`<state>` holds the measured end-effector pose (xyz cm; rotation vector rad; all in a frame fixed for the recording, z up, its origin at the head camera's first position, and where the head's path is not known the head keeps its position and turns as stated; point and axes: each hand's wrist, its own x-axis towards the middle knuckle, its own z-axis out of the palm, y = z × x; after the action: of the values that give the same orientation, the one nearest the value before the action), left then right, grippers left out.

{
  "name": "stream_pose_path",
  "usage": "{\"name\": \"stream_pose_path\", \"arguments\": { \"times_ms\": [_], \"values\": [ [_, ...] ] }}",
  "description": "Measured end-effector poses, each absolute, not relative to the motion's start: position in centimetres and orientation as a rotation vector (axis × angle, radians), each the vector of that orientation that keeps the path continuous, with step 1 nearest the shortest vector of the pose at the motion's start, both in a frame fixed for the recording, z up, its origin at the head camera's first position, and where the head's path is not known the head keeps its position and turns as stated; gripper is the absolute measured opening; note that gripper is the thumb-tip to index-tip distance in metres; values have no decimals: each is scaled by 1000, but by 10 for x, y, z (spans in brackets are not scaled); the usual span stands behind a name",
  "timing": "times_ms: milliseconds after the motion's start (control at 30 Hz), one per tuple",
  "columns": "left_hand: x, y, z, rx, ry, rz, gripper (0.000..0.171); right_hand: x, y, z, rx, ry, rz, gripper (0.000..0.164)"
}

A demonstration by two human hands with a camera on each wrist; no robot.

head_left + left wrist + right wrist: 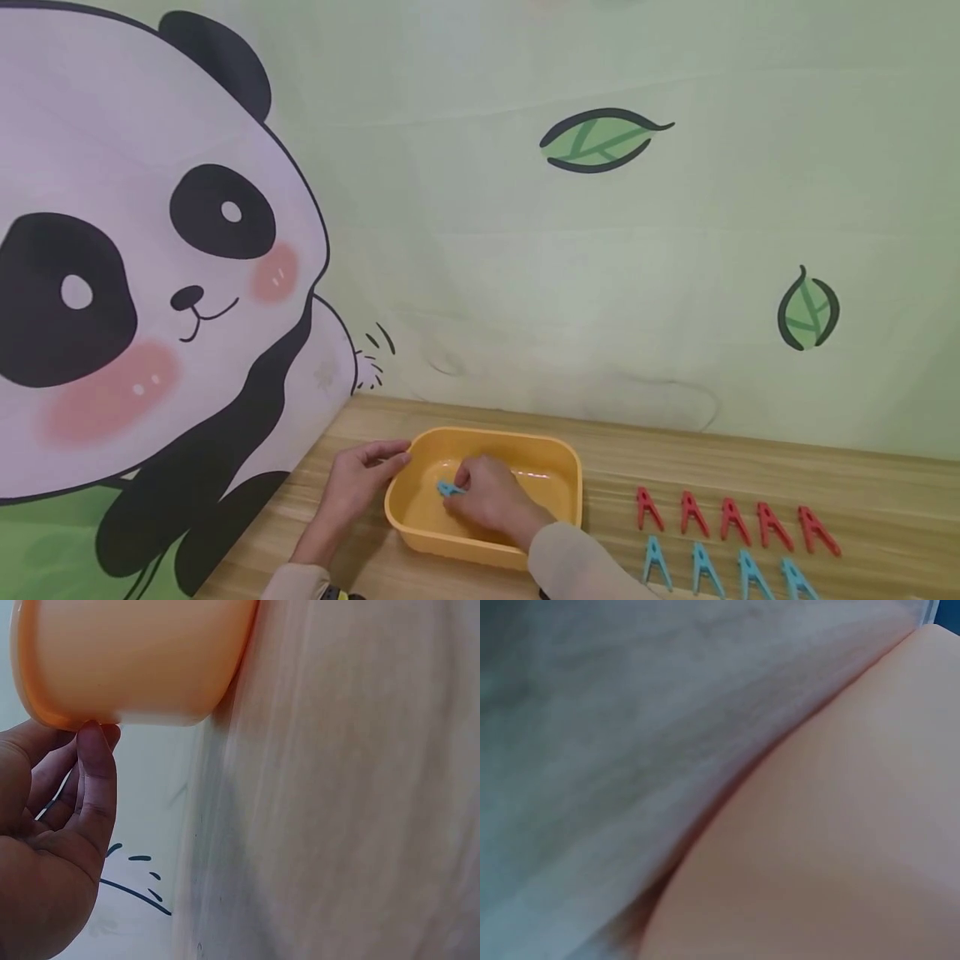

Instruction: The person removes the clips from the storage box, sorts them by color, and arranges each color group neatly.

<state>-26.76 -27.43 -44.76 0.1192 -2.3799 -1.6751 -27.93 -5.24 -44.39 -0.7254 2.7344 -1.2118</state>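
Note:
A yellow plastic basin [450, 546] stands on the wooden table. At its left end my left hand [363, 479] touches the rim with thumb and fingertips; the left wrist view shows this hand [64, 817] from close up against the basin's outer wall [142, 667]. My right hand [491, 496] reaches inside the basin and pinches a blue clothespin [448, 489] between thumb and fingers, low over the basin floor. The right wrist view shows only the basin's outer wall [817, 825] and the tabletop, not the hand.
To the right of the basin lie a row of several red clothespins [735, 522] and, nearer, a row of several blue clothespins [705, 569]. Behind the wooden table [615, 450] hangs a pale green backdrop [465, 208] with a printed panda [225, 267] and leaves.

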Motion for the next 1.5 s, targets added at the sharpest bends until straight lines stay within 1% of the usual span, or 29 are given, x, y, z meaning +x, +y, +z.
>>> {"name": "stream_pose_path", "arguments": {
  "times_ms": [167, 367, 667, 900, 1233, 1500],
  "values": [
    [-268, -273, -446, 125, -2373, -1694, 23, -282, -51, -445, -784, 2761, -1216, 19],
    [-268, -272, -445, 124, -2377, -1693, 23, -281, -49, -444, -771, 2717, -1222, 14],
    [-270, -270, -446, 128, -2410, -1660, 23, -278, -43, -441, -729, 2693, -1240, 16],
    [-270, -270, -445, 123, -2396, -1671, 23, -275, -41, -435, -698, 2645, -1300, 21],
    [-269, -273, -445, 118, -2369, -1690, 23, -274, -39, -426, -710, 2667, -1382, 15],
    [-268, -274, -446, 113, -2372, -1670, 22, -269, -28, -413, -678, 2662, -1457, 17]
  ]
}}
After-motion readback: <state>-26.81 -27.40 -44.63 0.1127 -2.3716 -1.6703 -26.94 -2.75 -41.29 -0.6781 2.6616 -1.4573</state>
